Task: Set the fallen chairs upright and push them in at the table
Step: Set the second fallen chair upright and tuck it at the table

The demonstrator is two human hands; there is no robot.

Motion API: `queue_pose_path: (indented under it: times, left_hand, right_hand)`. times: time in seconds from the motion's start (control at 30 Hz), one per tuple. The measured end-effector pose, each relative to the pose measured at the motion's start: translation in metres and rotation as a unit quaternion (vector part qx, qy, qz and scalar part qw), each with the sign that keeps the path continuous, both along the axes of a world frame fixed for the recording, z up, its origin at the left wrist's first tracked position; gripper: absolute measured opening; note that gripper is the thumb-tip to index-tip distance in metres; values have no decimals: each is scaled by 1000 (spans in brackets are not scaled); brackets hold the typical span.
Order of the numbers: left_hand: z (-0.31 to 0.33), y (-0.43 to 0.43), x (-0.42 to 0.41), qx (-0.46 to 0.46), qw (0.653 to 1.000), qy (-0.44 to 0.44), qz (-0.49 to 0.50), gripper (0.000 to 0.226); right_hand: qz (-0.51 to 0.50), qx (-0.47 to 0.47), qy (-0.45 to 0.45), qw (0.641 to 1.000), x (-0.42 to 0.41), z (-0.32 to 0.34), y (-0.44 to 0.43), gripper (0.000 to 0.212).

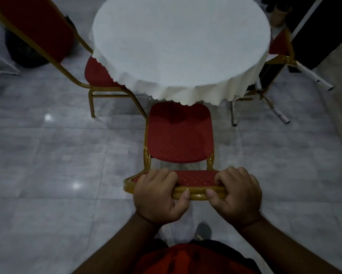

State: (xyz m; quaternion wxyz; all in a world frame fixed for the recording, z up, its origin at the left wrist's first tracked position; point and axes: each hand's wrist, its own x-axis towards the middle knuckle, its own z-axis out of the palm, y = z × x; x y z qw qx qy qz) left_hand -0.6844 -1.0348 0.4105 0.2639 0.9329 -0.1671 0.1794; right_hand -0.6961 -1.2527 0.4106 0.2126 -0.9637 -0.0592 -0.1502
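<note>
A red-cushioned chair with a gold frame (pixel 180 135) stands upright in front of me, its seat's far edge just under the white tablecloth of the round table (pixel 182 40). My left hand (pixel 158 194) and my right hand (pixel 237 192) both grip the top rail of its backrest, thumbs on the near side. A second matching chair (pixel 47 36) stands upright at the table's left, seat partly under the cloth. A third red chair (pixel 280 44) shows partly at the table's right side, mostly hidden.
Grey glossy floor tiles spread all around. White folding table legs (pixel 274 107) splay out at the right. A dark bag-like object (pixel 26 54) sits behind the left chair. A dark panel (pixel 324 26) stands at the far right.
</note>
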Motion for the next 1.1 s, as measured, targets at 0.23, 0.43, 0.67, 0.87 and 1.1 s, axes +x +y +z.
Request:
queue_pose_path:
  times: [0.23, 0.43, 0.67, 0.87, 1.1]
  left_hand:
    - [-2, 4, 22, 11, 1000, -11, 4, 39]
    - [-3, 4, 29, 14, 1000, -4, 0, 41]
    - [2, 3, 38, 14, 1000, -7, 1, 37]
    - [2, 6, 41, 1, 1000, 15, -12, 37]
    - [15, 5, 41, 5, 989, 147, -10, 30]
  right_hand:
    - [-11, 3, -12, 1000, 20, -1, 5, 60]
    - [-8, 0, -24, 1000, 28, -3, 4, 61]
    - [-15, -11, -28, 999, 37, -4, 5, 58]
    - [-18, -25, -4, 1000, 39, -2, 6, 54]
    - [-27, -29, 44, 998, 32, 6, 6, 60]
